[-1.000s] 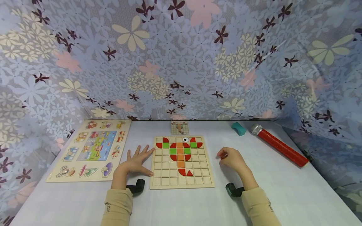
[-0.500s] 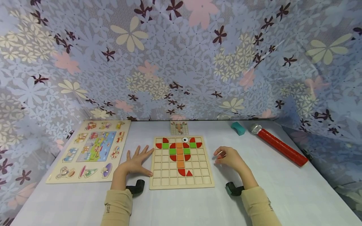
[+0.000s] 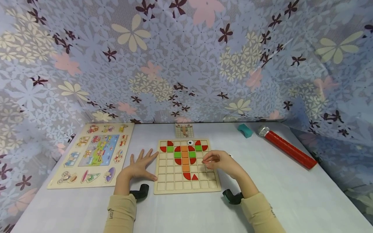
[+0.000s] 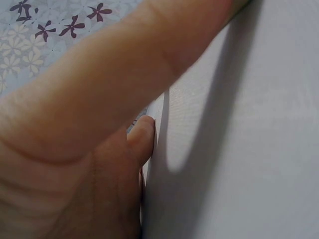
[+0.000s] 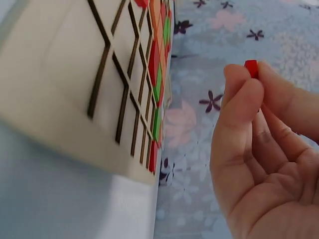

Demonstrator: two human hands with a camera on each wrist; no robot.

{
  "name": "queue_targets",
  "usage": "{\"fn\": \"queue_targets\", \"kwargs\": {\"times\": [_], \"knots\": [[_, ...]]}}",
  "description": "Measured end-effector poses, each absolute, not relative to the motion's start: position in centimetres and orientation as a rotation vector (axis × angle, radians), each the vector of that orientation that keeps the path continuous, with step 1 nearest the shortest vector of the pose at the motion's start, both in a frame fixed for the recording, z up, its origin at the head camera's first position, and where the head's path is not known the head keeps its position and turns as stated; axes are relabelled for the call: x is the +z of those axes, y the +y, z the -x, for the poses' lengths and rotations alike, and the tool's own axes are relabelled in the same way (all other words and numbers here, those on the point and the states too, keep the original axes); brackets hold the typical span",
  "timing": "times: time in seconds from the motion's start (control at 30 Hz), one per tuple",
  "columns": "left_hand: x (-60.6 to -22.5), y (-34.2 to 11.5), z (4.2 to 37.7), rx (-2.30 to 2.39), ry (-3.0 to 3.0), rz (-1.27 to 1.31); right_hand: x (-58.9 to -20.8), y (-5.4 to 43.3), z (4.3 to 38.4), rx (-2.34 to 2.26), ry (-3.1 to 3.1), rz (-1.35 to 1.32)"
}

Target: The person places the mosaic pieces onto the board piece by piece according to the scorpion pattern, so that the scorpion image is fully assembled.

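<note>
A wooden grid board (image 3: 170, 186) lies flat, with red, green and orange tiles and a round eye tile (image 3: 190, 142) forming a pattern. My right hand (image 3: 222, 163) is over the board's right part, pinching a small red block (image 5: 251, 68) between thumb and fingertips; its full shape is hidden. Fingers spread, my left hand (image 3: 138, 168) rests on the table, its fingertips at the board's left edge. A red triangle tile (image 3: 194, 177) sits in a lower cell. Behind the board is a small card (image 3: 184, 131) with a similar pattern.
To the left lies a wooden picture puzzle (image 3: 83, 191). A teal arch block (image 3: 245, 130) and a red microphone (image 3: 287, 148) are at the back right. Just behind my right hand, a small white round piece (image 3: 230, 155) is partly visible. A flowered cloth (image 3: 163, 110) hangs behind the table.
My right hand has moved left from beside the board to above its right cells, holding the red block. The left hand has stayed in place.
</note>
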State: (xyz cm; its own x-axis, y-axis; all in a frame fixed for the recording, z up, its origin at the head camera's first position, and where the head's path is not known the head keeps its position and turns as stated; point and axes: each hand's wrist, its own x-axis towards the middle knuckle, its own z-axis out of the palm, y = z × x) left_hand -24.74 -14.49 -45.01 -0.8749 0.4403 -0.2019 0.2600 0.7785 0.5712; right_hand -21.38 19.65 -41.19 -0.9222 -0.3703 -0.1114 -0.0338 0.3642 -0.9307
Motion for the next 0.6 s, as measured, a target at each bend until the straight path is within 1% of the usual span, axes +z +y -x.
{"fn": "queue_targets", "kwargs": {"times": [0.2, 0.4, 0.6], "knots": [[-45.1, -14.5, 24.8, 0.780, 2.646, -0.546, -41.5, 18.3, 20.8, -1.402, 2.371, 0.383], [-45.2, -14.7, 25.0, 0.792, 2.650, -0.550, -41.7, 16.6, 20.1, -1.212, 2.422, 0.481], [-45.2, -14.6, 25.1, 0.781, 2.654, -0.542, -42.2, 15.0, 19.3, -1.080, 2.544, 0.449]]}}
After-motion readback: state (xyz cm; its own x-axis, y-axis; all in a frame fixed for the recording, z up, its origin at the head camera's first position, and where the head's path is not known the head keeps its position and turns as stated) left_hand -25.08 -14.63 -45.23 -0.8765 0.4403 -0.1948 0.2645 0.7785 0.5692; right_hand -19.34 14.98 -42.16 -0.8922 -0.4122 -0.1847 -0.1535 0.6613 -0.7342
